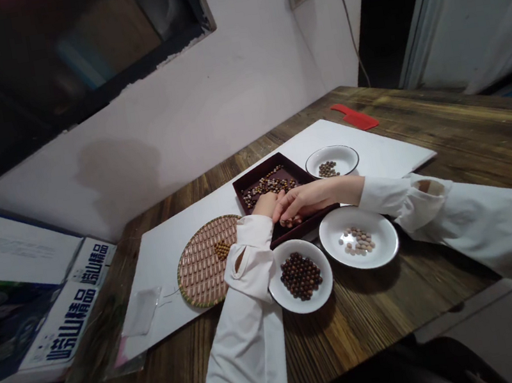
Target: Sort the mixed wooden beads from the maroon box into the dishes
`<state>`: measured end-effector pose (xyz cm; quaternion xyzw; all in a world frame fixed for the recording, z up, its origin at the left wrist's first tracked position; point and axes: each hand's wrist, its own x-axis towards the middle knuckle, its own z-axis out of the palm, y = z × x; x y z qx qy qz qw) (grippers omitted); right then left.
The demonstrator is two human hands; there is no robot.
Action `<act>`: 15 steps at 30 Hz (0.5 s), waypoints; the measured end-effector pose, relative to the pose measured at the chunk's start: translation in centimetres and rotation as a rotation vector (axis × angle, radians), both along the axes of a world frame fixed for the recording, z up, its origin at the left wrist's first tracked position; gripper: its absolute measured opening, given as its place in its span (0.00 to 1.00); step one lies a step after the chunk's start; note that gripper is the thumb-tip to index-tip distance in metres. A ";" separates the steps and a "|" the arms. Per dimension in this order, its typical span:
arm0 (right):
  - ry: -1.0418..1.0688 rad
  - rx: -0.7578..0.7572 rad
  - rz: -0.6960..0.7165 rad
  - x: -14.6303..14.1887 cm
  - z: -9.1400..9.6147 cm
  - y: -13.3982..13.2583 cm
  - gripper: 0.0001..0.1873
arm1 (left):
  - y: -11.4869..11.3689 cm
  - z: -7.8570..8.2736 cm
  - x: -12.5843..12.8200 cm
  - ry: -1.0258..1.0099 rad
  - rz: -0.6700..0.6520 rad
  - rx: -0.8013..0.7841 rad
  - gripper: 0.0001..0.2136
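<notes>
Centre of the table (pixel 402 314) — maroon tray (pixel 292 167) of mixed beads (pixel 268 185) unsorted, right hand (pixel 299 203) curled at its edge, left hand (pixel 265 204) just beside, grip on either unclear; separated beads sit in a front plate (pixel 278 295), a right plate (pixel 382 249), a far plate (pixel 342 152).

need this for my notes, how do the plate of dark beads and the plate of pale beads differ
The dark-bead plate holds a dense heap of dark brown beads; the pale-bead plate holds fewer, looser pale beads. The dark-bead plate also looks smaller than the pale-bead plate. Both are round and white.
</notes>
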<state>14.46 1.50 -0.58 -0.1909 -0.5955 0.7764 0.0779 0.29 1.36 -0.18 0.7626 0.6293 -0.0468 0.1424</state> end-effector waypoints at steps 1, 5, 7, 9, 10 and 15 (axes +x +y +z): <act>-0.005 0.000 -0.007 0.0 0.0 0.0 0.18 | 0.0 -0.1 0.0 -0.008 0.015 -0.001 0.16; -0.023 0.008 -0.020 0.0 0.0 -0.1 0.18 | 0.2 -0.4 0.0 -0.028 0.029 0.024 0.17; -0.023 0.017 -0.017 0.0 0.0 -0.1 0.17 | 0.3 -0.5 -0.1 -0.014 0.016 0.025 0.18; -0.016 0.016 -0.014 0.0 0.1 -0.1 0.16 | 0.5 -0.7 -0.1 -0.005 0.010 0.019 0.19; -0.014 0.013 -0.014 0.0 0.1 -0.1 0.15 | 0.6 -0.8 -0.2 -0.004 0.010 0.014 0.19; -0.023 -0.006 -0.027 0.1 0.5 -0.3 0.13 | 0.9 -1.2 -0.2 -0.021 0.053 0.017 0.24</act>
